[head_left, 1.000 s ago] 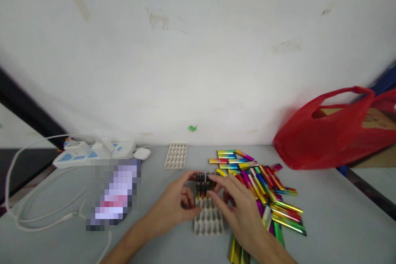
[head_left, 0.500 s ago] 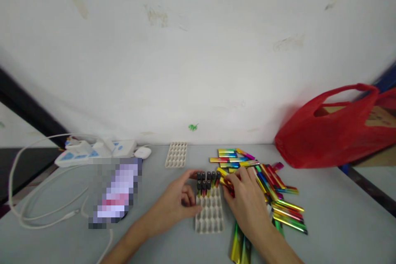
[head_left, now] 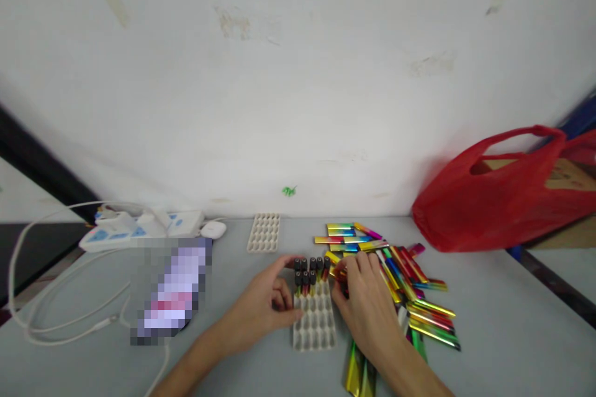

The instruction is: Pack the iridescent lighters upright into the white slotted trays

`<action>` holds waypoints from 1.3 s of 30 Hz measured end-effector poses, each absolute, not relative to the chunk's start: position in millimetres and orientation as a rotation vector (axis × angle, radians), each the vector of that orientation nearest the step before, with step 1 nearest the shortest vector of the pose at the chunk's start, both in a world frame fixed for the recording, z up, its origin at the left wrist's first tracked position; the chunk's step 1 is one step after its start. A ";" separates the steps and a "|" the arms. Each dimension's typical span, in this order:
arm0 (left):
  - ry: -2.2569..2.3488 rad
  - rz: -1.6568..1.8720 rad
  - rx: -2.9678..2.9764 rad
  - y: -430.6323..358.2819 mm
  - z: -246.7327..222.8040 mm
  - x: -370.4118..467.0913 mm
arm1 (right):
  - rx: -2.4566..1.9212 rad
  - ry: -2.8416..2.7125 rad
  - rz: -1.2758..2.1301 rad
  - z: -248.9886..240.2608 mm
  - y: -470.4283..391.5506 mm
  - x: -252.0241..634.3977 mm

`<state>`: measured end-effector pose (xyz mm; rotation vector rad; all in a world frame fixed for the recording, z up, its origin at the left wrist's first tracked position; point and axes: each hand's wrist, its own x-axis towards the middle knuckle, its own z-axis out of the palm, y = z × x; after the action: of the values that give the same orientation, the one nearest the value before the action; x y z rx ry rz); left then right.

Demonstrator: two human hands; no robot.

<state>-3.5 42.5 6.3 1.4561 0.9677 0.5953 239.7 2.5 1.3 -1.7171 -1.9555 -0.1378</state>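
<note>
A pale tray of small cups (head_left: 313, 322) lies in front of me. Several shiny coloured tubes with black ends (head_left: 305, 278) stand upright in its far rows. My left hand (head_left: 267, 301) grips the tray's left side, thumb on the near cups and index finger behind the standing tubes. Just right of the tray, my right hand (head_left: 365, 288) has its fingers curled down at the edge of a loose pile of shiny coloured tubes (head_left: 410, 267). What its fingertips hold, if anything, is hidden behind the hand.
Another cupped tray (head_left: 264, 232) lies near the wall. On the left are a phone-like blurred screen (head_left: 174, 291), a white power strip (head_left: 139, 229) and loose white cables (head_left: 69, 341). A red bag (head_left: 484, 198) with cardboard inside stands at the right.
My right hand has shifted slightly, and the red piece seen at its fingers before is now mostly covered. My left hand and the tray stay put; the whole view drifts a little.
</note>
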 end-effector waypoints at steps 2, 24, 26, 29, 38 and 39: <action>0.957 0.598 1.451 42.6 5.2 -4.0 | -1.689 -1.921 -0.137 2.1 2.5 240.2; 0.976 0.586 1.471 42.5 4.5 -4.6 | -1.307 -1.005 0.804 31.2 8.4 247.7; 0.969 0.582 1.473 42.9 3.5 -4.7 | -1.257 -0.882 0.950 32.1 11.6 249.0; 0.968 0.582 1.465 43.3 0.8 -4.8 | -1.161 -0.717 1.163 36.3 13.5 249.0; 0.958 0.607 1.455 43.3 -5.0 -4.8 | -0.876 -0.663 1.566 53.3 6.0 241.4; 0.958 0.613 1.450 43.5 -5.8 -5.0 | -0.843 -0.662 1.604 53.4 5.2 240.8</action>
<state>-5.0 43.5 -5.8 1.4499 0.9578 0.6131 240.8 5.2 53.4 -0.8431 -0.6619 1.6038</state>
